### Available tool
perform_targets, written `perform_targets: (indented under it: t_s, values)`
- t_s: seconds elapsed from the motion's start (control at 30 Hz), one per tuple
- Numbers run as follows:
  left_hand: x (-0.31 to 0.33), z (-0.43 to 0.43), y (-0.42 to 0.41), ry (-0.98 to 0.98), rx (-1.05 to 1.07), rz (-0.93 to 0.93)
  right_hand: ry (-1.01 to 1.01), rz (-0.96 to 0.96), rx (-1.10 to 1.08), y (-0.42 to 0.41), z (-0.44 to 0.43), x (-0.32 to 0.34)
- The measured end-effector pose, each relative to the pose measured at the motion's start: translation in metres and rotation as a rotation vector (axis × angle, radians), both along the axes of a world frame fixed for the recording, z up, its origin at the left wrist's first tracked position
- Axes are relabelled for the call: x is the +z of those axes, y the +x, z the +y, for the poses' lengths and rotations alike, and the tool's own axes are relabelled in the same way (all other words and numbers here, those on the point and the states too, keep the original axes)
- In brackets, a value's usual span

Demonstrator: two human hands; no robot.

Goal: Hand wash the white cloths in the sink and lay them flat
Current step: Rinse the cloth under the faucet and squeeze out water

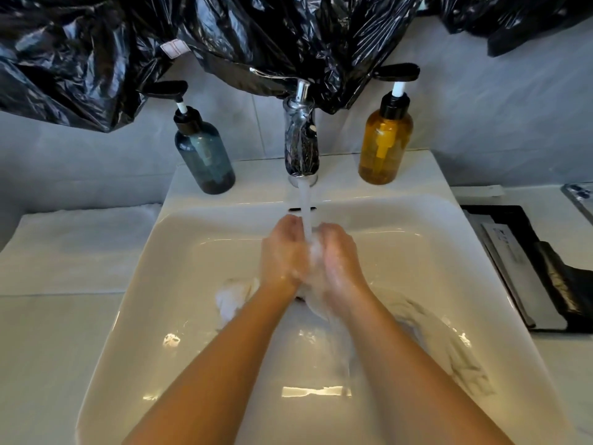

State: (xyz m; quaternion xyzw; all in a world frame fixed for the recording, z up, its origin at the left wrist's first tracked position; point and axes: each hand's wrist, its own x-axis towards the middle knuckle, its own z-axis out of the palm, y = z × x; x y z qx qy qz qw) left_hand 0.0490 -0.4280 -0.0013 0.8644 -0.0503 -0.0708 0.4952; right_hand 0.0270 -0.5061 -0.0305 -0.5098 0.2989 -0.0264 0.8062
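My left hand (284,252) and my right hand (338,255) are pressed together over the white sink (134,316), under the running water from the chrome tap (301,146). Between them they squeeze a soapy white cloth (316,252); its wet tail hangs below my wrists. A second white cloth (231,300) lies bunched on the basin floor left of my left forearm. Another wet cloth (426,332) is stretched along the basin's right side.
A blue-grey pump bottle (205,155) stands left of the tap and an amber pump bottle (385,146) to its right. A white towel (80,245) lies flat on the counter at left. A black tray (529,268) sits right. Black plastic (224,33) hangs above.
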Motion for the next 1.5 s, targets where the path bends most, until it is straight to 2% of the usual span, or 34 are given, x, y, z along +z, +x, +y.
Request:
perform_targets:
  t_s: [0.07,0.13,0.2,0.3,0.37,0.47,0.57,0.63,0.77,0.83,0.93,1.0,1.03,1.1,1.2,1.23,1.3,1.37,1.5]
  values:
    - [0.0,0.008,0.009,-0.115,0.064,0.026,0.042,0.02,0.014,0.001,-0.001,0.003]
    - [0.003,0.009,0.0,-0.144,0.081,-0.011,0.033,0.024,-0.035,0.002,-0.002,0.0]
    - [0.007,0.003,-0.016,-0.085,0.009,-0.047,0.045,0.062,-0.05,0.003,0.0,-0.001]
    - [-0.003,0.0,-0.011,0.088,-0.021,-0.203,-0.014,0.035,0.066,0.003,0.008,0.002]
    - [-0.008,0.006,0.011,0.158,0.021,-0.175,-0.006,0.036,0.072,0.003,0.008,0.002]
    - [-0.01,0.016,0.02,0.161,0.059,-0.145,0.081,0.047,-0.015,0.001,0.007,0.003]
    - [-0.007,0.01,-0.001,0.085,-0.018,-0.187,0.174,0.113,-0.112,0.005,0.004,-0.004]
    - [-0.01,0.002,-0.007,0.135,-0.023,-0.172,0.217,0.12,-0.113,0.0,0.008,-0.005]
    - [-0.014,0.014,0.019,0.318,-0.017,-0.209,0.056,0.108,-0.053,-0.004,0.025,0.002]
    - [-0.011,0.033,0.028,0.508,-0.116,-0.233,-0.026,0.128,-0.004,-0.004,0.023,0.007]
    - [0.0,0.062,0.028,0.799,-0.292,-0.098,-0.093,0.172,-0.045,-0.006,0.003,0.009]
    - [0.006,0.071,0.022,0.907,-0.326,-0.101,-0.204,0.167,0.031,-0.006,-0.002,0.008]
    - [0.008,0.07,0.018,0.859,-0.322,-0.165,-0.238,0.157,0.055,-0.005,0.0,0.008]
    - [0.011,0.056,0.009,0.579,-0.333,-0.201,-0.252,0.138,0.088,-0.003,0.007,0.011]
    - [0.007,0.027,-0.003,0.235,-0.285,-0.01,-0.045,0.101,0.028,-0.002,0.008,0.011]
    - [0.003,0.02,-0.004,0.203,-0.222,0.03,-0.044,0.08,-0.008,-0.001,0.005,0.01]
    - [0.001,0.014,-0.002,0.261,-0.138,0.002,-0.272,0.088,0.003,0.0,-0.003,0.011]
    - [0.004,0.013,0.003,0.165,-0.08,-0.034,-0.428,0.114,0.164,-0.008,-0.012,0.016]
    - [0.01,0.023,0.014,-0.259,0.081,0.063,-0.4,0.112,0.549,-0.024,-0.025,0.048]
